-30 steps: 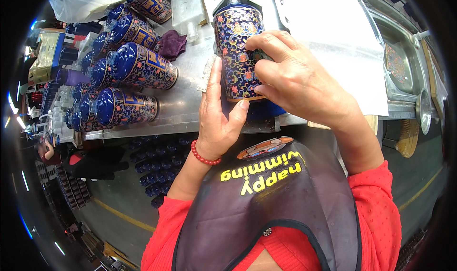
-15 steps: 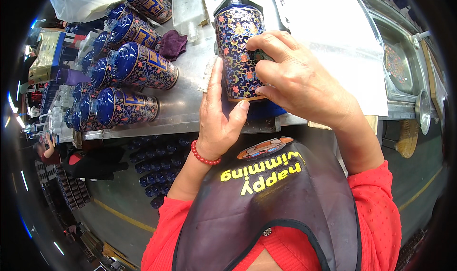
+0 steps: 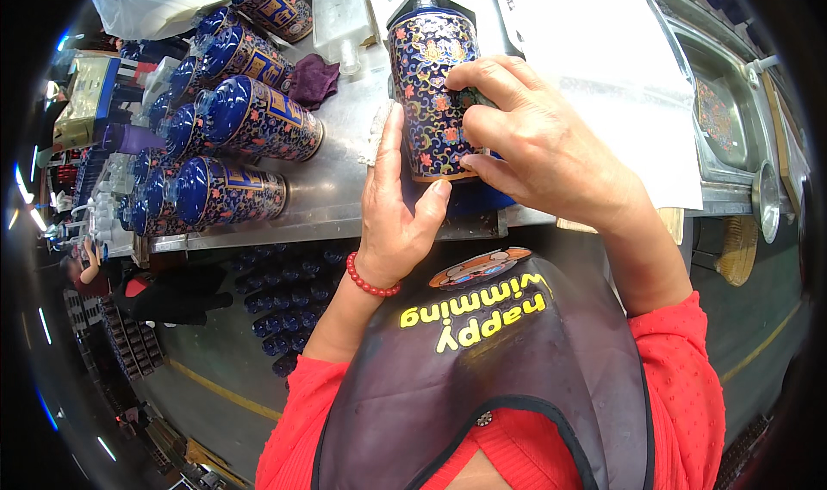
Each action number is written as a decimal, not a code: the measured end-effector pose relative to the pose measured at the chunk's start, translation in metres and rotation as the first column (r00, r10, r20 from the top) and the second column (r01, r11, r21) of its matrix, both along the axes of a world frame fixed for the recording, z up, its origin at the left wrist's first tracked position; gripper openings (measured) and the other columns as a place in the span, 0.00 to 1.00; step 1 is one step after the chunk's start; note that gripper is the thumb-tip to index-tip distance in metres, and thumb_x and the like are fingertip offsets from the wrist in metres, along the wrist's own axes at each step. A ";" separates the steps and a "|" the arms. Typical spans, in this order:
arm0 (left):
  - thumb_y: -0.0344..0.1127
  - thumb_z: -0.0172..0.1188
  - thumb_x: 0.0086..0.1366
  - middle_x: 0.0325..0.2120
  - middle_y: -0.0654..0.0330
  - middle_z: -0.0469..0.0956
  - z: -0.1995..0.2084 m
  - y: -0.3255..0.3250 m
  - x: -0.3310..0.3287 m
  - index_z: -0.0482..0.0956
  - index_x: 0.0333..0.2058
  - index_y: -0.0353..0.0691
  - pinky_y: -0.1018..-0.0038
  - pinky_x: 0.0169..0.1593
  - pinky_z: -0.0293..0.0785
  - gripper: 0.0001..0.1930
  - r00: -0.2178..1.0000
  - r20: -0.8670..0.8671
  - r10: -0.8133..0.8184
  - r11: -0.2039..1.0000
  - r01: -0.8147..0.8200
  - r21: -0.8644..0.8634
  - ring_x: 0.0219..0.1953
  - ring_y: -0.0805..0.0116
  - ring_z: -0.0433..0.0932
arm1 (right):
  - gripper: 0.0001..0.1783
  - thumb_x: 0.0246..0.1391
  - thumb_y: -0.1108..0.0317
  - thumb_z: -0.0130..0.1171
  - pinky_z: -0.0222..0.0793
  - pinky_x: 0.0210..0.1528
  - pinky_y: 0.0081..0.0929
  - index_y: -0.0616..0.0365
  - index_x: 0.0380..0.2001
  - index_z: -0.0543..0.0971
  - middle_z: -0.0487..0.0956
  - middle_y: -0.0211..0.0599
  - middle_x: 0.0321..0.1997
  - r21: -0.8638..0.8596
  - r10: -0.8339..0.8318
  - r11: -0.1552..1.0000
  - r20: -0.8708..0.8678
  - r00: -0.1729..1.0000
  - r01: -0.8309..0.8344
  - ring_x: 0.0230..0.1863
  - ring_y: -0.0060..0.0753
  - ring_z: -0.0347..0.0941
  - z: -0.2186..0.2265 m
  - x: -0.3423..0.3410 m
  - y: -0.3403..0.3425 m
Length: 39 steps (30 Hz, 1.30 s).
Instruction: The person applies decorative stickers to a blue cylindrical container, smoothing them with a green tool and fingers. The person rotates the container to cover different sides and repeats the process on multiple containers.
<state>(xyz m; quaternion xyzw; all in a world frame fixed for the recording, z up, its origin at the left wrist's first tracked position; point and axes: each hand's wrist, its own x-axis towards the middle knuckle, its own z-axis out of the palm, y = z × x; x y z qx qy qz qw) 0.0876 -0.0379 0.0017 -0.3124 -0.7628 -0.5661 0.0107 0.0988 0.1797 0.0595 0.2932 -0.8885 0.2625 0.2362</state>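
A dark blue bottle [image 3: 429,94] with a colourful floral pattern lies on its side in front of me, its neck pointing away. My left hand [image 3: 398,197] rests along the bottle's left side, fingers straight and thumb apart near its base. A crumpled white cloth [image 3: 376,135] shows at the outer side of those fingers. My right hand [image 3: 534,137] is curled over the bottle's right side, with index fingertip and thumb tip at the patterned surface. Between its fingers shows a dark greenish edge of something mostly hidden, which I cannot make out.
Several similar bottles [image 3: 267,120] stand in a group at the left, by a purple cloth [image 3: 314,81] and a clear plastic container [image 3: 340,12]. White sheets [image 3: 594,85] cover the right of the metal table. Beyond is a metal basin [image 3: 728,111] holding a patterned sheet.
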 end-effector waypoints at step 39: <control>0.34 0.64 0.55 0.64 0.37 0.65 0.057 0.019 -0.021 0.57 0.71 0.31 0.43 0.71 0.45 0.45 0.914 -0.391 -0.111 0.800 -0.151 -0.580 0.69 0.39 0.60 | 0.27 0.43 0.78 0.66 0.72 0.58 0.45 0.56 0.52 0.81 0.75 0.45 0.55 -0.316 -0.052 0.948 -0.026 0.998 0.041 0.59 0.53 0.72 -0.079 0.055 -0.003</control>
